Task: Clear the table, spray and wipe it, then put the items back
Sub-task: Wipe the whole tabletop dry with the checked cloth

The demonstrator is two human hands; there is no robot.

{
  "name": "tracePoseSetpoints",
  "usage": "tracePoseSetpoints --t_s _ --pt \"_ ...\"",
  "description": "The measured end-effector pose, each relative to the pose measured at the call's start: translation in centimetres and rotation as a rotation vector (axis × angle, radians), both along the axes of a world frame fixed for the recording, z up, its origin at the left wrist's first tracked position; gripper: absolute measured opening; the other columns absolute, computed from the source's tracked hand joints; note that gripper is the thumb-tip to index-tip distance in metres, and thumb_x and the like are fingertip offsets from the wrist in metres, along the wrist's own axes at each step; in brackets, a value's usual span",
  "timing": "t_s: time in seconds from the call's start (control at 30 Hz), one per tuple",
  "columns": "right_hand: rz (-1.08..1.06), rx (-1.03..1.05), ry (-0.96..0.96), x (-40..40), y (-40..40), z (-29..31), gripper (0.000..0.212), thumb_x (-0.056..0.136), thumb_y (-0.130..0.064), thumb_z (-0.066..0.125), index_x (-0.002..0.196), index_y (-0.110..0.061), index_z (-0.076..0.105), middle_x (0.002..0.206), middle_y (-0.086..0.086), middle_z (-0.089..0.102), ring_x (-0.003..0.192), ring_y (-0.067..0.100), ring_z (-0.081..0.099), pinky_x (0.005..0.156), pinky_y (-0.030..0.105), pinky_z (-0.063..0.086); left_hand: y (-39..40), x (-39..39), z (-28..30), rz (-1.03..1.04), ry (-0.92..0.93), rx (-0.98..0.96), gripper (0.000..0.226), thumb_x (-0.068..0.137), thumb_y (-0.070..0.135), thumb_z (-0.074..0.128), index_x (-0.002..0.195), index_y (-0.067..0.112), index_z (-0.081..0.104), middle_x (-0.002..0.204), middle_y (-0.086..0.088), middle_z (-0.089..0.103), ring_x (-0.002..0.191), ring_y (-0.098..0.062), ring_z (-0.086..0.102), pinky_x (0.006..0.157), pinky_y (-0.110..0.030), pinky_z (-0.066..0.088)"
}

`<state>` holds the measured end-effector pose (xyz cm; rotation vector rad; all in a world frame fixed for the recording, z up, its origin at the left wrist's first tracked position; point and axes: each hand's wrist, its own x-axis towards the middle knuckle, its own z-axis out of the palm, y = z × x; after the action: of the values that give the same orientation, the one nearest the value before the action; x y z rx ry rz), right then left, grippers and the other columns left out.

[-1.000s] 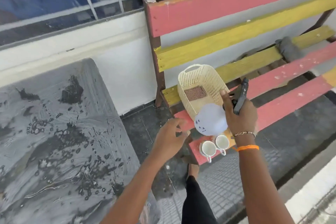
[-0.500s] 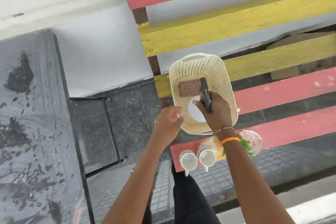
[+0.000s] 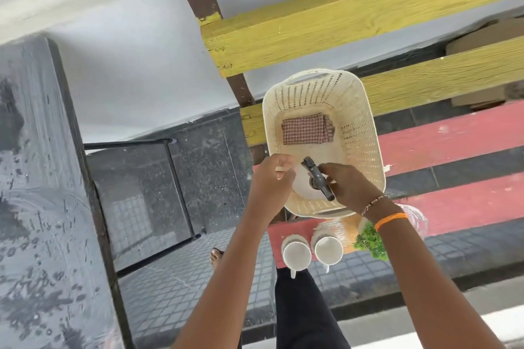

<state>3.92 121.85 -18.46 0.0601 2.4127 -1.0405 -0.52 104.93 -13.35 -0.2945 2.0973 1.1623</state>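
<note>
A white spray bottle [image 3: 303, 188] with a dark trigger head sits low inside the cream perforated basket [image 3: 360, 133] on the bench. My right hand [image 3: 350, 190] grips the bottle at its neck. At the basket's left rim my left hand [image 3: 269, 181] has its fingers curled over the edge. A folded red checked cloth [image 3: 307, 129] lies on the basket's floor, beyond the bottle. The wet grey table [image 3: 34, 178] stands at the left with streaks and droplets on its top.
Two white cups [image 3: 296, 253] stand on the near red slat of the red and yellow bench [image 3: 453, 133]. Beside them are a small green plant [image 3: 370, 242] and a glass piece [image 3: 415, 217]. The table's black leg frame [image 3: 181, 193] and tiled floor lie between table and bench.
My right hand has carried the spray bottle from above the cups down into the basket. My left hand has come up to the basket's left rim. The view has tipped downward.
</note>
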Motion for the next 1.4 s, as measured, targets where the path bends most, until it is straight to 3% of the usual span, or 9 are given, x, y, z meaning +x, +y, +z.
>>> tracePoseSetpoints --t_s 0.2,0.33,0.47,0.63,0.8,1.0,1.23,1.3,1.4 --pt "-0.150 0.036 0.087 -6.0 2.2 -2.3 0.032 0.085 0.009 0.044 0.109 0.001 0.064 0.114 0.020 0.065 0.108 0.032 0.060 0.097 0.039 0.046 0.4 -0.8 -0.3 0.025 0.019 -0.010 0.030 0.090 0.015 0.050 0.119 0.021 0.058 0.113 0.015 0.058 0.084 0.013 0.048 0.066 -0.008 0.034" --pt "0.021 0.249 0.018 -10.3 1.2 -6.2 0.049 0.088 0.003 0.038 0.137 -0.004 0.040 0.143 0.016 0.042 0.133 0.033 0.034 0.110 0.039 0.029 0.7 -0.7 -0.6 0.049 0.036 -0.020 0.030 0.090 0.014 0.051 0.118 0.022 0.059 0.113 0.015 0.060 0.085 0.012 0.049 0.069 -0.008 0.035" --pt "0.190 0.424 -0.117 -12.3 0.7 -8.5 0.060 0.090 0.000 0.041 0.146 -0.009 0.021 0.155 0.009 0.021 0.145 0.034 0.005 0.116 0.047 0.018 0.6 0.1 -0.8 0.043 0.046 -0.026 0.030 0.091 0.012 0.051 0.119 0.021 0.058 0.114 0.012 0.061 0.088 0.007 0.053 0.074 -0.009 0.040" --pt "0.266 0.540 0.017 -13.4 0.6 -8.5 0.042 0.087 -0.011 0.056 0.128 -0.008 0.049 0.130 0.015 0.048 0.127 0.034 0.033 0.104 0.044 0.033 0.0 1.1 -0.1 0.100 0.023 -0.001 0.030 0.092 0.011 0.049 0.118 0.021 0.058 0.109 0.012 0.059 0.094 0.003 0.054 0.091 -0.043 0.052" --pt "0.245 0.506 0.048 -11.5 0.2 -7.8 0.028 0.088 -0.011 0.056 0.116 -0.008 0.056 0.115 0.014 0.051 0.112 0.034 0.049 0.079 0.042 0.047 -0.7 1.3 0.5 0.091 0.063 -0.009 0.029 0.093 0.011 0.049 0.119 0.020 0.058 0.112 0.012 0.060 0.090 0.008 0.052 0.090 -0.025 0.048" --pt "0.110 0.425 0.039 -10.9 0.3 -6.1 0.022 0.086 -0.006 0.051 0.108 -0.010 0.054 0.104 0.017 0.064 0.095 0.035 0.058 0.075 0.035 0.040 -2.4 1.3 0.6 0.124 0.077 0.001 0.029 0.091 0.012 0.051 0.115 0.025 0.060 0.102 0.021 0.058 0.092 0.012 0.051 0.074 -0.008 0.038" --pt "-0.115 0.174 0.344 -10.5 -1.0 3.5 0.025 0.082 0.000 0.053 0.104 -0.008 0.061 0.099 0.019 0.068 0.093 0.034 0.061 0.079 0.038 0.049 -5.1 2.0 2.4 0.198 0.111 0.072 0.024 0.093 0.015 0.051 0.112 0.028 0.059 0.100 0.021 0.059 0.082 0.016 0.056 0.056 0.000 0.041" --pt "-0.083 0.155 0.451 -10.0 -2.7 6.6 0.024 0.081 -0.001 0.053 0.103 -0.008 0.061 0.098 0.016 0.068 0.094 0.034 0.058 0.077 0.038 0.046 -5.9 2.3 3.3 0.231 0.099 0.127 0.023 0.094 0.015 0.050 0.112 0.026 0.059 0.108 0.012 0.063 0.089 0.007 0.059 0.061 -0.001 0.043" --pt "0.025 0.171 0.582 -8.7 -6.5 10.7 0.022 0.082 -0.005 0.053 0.103 -0.007 0.060 0.098 0.013 0.066 0.091 0.034 0.053 0.076 0.040 0.040 -7.3 2.8 5.0 0.270 0.080 0.235 0.024 0.096 0.018 0.046 0.118 0.018 0.059 0.116 0.002 0.064 0.105 -0.011 0.061 0.093 -0.022 0.045"
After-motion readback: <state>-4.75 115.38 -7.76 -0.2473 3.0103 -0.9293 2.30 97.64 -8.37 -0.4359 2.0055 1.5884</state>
